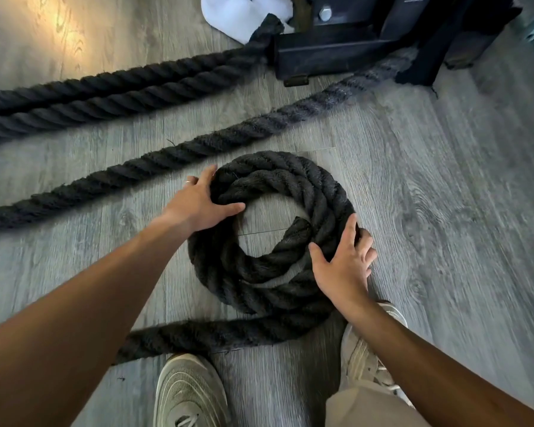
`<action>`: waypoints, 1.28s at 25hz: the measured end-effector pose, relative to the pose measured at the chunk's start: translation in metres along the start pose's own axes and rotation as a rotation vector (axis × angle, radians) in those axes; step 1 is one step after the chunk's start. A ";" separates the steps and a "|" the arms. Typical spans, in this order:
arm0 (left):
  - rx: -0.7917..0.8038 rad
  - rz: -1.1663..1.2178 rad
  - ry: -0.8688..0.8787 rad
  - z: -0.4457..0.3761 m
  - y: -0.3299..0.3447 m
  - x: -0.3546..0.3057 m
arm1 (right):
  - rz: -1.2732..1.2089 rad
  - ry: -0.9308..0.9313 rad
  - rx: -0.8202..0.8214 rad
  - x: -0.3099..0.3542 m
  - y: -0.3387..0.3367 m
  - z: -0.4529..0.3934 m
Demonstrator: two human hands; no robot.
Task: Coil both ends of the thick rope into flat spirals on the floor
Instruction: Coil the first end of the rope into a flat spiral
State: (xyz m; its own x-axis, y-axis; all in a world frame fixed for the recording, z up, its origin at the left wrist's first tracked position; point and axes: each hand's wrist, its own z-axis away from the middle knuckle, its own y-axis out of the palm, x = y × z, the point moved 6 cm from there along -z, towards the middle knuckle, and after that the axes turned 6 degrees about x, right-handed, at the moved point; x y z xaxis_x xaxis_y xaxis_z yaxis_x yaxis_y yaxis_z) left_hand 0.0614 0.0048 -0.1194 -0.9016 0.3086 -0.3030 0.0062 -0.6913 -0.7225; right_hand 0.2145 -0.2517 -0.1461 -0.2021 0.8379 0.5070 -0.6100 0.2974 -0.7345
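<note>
Nearest the camera, two pale shoes are seen on the grey wood-look floor, the right one partly hidden by the right forearm. Just beyond the left shoe, a tail of the thick black rope runs leftward from the near edge of the coil, which lies flat at the centre of the floor in roughly two turns around an open middle; the cut rope end is seen inside that opening, on its right side.

The right hand is laid on the near right part of the coil, fingers spread and fairly straight, the thumb over the inner turn and the fingertips at the outer edge. The left hand is curled over the far left of the coil, thumb hooked into the opening, fingers wrapped round the outer turn.

Farther off, more lengths of the rope stretch diagonally left to right toward a black metal frame, beside which a white cloth lies.
</note>
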 end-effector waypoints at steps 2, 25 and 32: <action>-0.016 -0.019 0.064 -0.008 0.000 -0.005 | 0.034 -0.044 0.021 0.002 -0.005 -0.008; -0.084 0.092 0.060 -0.008 -0.003 0.012 | 0.122 -0.052 -0.017 -0.008 -0.007 -0.012; -0.208 0.341 -0.098 0.041 0.030 0.053 | 0.199 -0.376 0.179 0.048 -0.036 -0.086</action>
State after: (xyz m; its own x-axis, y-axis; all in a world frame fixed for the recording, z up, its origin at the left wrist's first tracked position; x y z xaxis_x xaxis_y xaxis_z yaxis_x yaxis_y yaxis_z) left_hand -0.0039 -0.0269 -0.1317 -0.8697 0.0144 -0.4933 0.3898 -0.5929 -0.7046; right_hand 0.2929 -0.1825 -0.1338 -0.5727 0.6365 0.5166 -0.6472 0.0357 -0.7615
